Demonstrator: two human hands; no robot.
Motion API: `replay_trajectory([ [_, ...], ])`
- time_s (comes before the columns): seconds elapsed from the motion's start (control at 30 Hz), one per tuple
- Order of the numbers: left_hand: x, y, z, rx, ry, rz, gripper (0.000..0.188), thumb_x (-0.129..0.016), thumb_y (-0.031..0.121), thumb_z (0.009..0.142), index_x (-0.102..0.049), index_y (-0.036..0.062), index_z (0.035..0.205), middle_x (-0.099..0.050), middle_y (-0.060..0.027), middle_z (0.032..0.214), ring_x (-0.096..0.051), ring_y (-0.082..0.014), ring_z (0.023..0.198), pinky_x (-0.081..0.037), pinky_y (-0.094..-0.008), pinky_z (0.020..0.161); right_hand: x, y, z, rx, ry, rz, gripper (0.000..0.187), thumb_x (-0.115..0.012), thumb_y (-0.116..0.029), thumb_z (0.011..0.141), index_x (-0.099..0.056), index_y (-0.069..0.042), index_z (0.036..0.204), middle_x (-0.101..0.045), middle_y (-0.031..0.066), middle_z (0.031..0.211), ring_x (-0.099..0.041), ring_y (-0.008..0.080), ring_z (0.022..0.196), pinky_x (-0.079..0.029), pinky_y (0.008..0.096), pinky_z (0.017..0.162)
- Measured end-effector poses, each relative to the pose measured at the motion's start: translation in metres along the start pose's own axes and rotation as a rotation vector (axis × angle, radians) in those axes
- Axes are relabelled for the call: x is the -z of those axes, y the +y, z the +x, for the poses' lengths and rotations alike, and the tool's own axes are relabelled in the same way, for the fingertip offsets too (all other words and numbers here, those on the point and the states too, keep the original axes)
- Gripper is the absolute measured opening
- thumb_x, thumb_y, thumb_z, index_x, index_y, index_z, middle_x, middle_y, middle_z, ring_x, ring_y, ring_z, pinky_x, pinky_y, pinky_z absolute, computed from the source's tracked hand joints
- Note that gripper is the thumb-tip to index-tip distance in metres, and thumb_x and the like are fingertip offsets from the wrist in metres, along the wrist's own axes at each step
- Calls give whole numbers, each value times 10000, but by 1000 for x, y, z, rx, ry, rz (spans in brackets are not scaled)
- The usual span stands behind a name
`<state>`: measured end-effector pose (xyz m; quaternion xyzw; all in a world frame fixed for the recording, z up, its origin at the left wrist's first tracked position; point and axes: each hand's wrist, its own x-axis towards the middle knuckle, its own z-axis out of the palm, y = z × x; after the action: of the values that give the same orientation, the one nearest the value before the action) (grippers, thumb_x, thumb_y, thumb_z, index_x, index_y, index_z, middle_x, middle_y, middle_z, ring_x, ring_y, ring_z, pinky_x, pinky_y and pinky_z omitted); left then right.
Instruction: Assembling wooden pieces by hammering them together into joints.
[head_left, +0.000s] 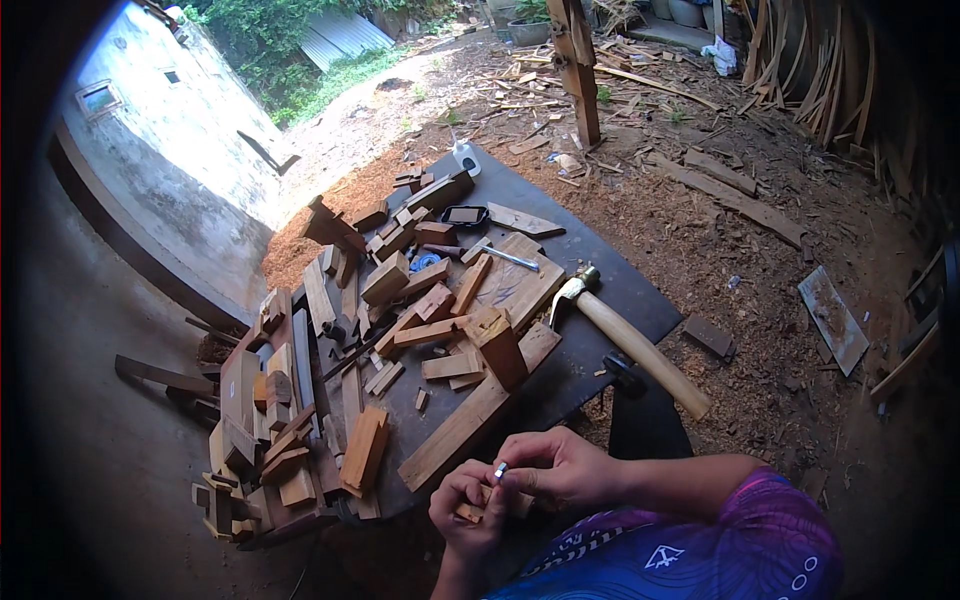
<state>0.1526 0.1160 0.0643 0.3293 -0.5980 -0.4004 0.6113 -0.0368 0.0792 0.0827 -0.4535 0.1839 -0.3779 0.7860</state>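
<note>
Close to my body, below the table's near edge, both hands come together. My right hand pinches a small shiny metal piece between thumb and fingertips; its exact kind is too small to tell. My left hand curls around a small wooden block, partly hidden by the fingers, with its fingertips close to the metal piece. A claw hammer with a pale wooden handle lies at the table's right edge, its handle jutting past it. A long wooden bar lies just beyond my hands.
Wood offcuts crowd the dark table. A metal chisel rests on a board, near a blue coil. At the far corner stands a white bottle. A wooden post rises beyond, among scrap wood.
</note>
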Motion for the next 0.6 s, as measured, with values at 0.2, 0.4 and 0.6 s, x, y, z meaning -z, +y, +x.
replay_trajectory([
  [0.2,-4,-3,-8,68,101,60,289,-727,-10,928,-452,64,878,-666,-147,991,-628,-135,879,-519,-267,801,2,-2,3,-108,74,78,243,-721,-196,994,-720,3,1132,-692,17,993,-625,71,933,-505,260,835],
  [0.4,-5,0,0,94,123,-80,278,-717,2,939,-449,71,905,-649,-148,1015,-615,-136,920,-512,-282,852,7,-8,11,-316,-15,423,213,-712,-216,1000,-695,-39,1117,-699,26,924,-664,90,820,-534,235,675],
  [0.6,6,-1,1,110,283,-131,256,-687,-11,958,-449,75,921,-651,-126,1026,-618,-118,903,-510,-267,828,-10,1,38,-317,92,331,177,-724,-181,989,-695,-32,1079,-698,21,893,-653,82,751,-528,232,639],
])
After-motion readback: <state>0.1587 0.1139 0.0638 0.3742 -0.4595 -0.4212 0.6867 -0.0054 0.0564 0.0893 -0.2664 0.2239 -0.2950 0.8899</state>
